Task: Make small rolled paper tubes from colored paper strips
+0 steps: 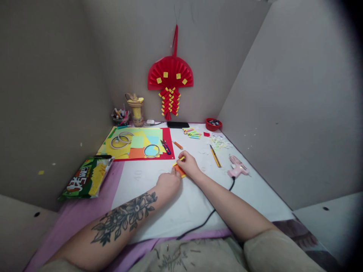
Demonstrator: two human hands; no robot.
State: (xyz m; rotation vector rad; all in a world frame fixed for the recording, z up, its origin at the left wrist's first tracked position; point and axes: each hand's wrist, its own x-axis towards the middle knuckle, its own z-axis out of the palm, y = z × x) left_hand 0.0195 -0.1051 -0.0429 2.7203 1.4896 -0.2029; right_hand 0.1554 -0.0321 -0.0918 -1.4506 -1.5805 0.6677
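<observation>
Orange paper: small yellow-edged piece (179, 171), flat-ish on the white tabletop (255, 200), right under both hands
Right hand: thumb and fingers (185, 161) pinched together on the piece's yellow edge, far side
Left hand: pointer finger down on the orange part, rest of the hand (169, 182) curled; can't tell if anything's gripped
Just past the hands: orange pen-like thing (178, 145), snips (165, 147) on the colored sheets (137, 142)
Right side: yellow-and-black cutter (215, 156), then a pink glue gun (238, 167), its cord passing under the right forearm
Snack bag: green and yellow (87, 177), big white Chinese characters, last two look like 锅巴
Tabletop print: faint "40", other marks too faint for me
Edges: far side meets the wall, right edge slants along the partition, purple cloth (113, 189) at left and near side
Open room: white patches left of the left hand and below the glue gun
</observation>
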